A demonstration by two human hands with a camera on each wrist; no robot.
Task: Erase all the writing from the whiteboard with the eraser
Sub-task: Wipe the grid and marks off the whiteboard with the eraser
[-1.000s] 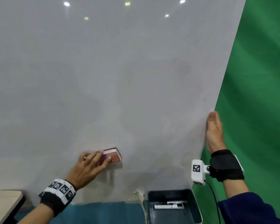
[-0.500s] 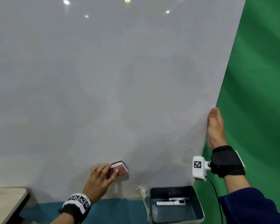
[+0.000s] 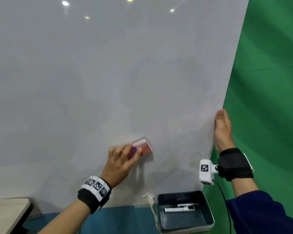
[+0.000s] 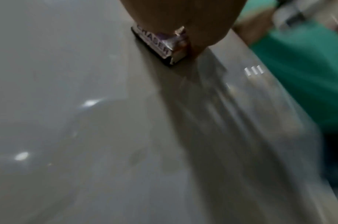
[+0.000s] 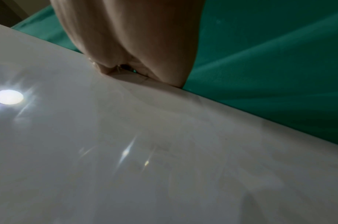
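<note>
The whiteboard point(image 3: 108, 73) fills most of the head view; its surface looks grey-white with only faint smudges and no clear writing. My left hand point(image 3: 120, 159) grips the red and purple eraser point(image 3: 142, 146) and presses it flat on the lower middle of the board. In the left wrist view the eraser point(image 4: 160, 45) shows its dark felt side against the board point(image 4: 87, 121), blurred by motion. My right hand point(image 3: 222, 130) holds the board's right edge, thumb on the front. In the right wrist view the fingers point(image 5: 129, 37) curl round that board's point(image 5: 145, 151) edge.
A dark grey tray point(image 3: 208, 218) with a black and white marker point(image 3: 179, 208) stands below the board's right corner. A green cloth point(image 3: 269, 81) hangs at the right. A beige table corner point(image 3: 5, 211) shows at the lower left, with blue floor point(image 3: 117, 220) below the board.
My left hand has carried the eraser to the right along the lower board, dipping down and then rising again. The right hand has stayed on the board's edge.
</note>
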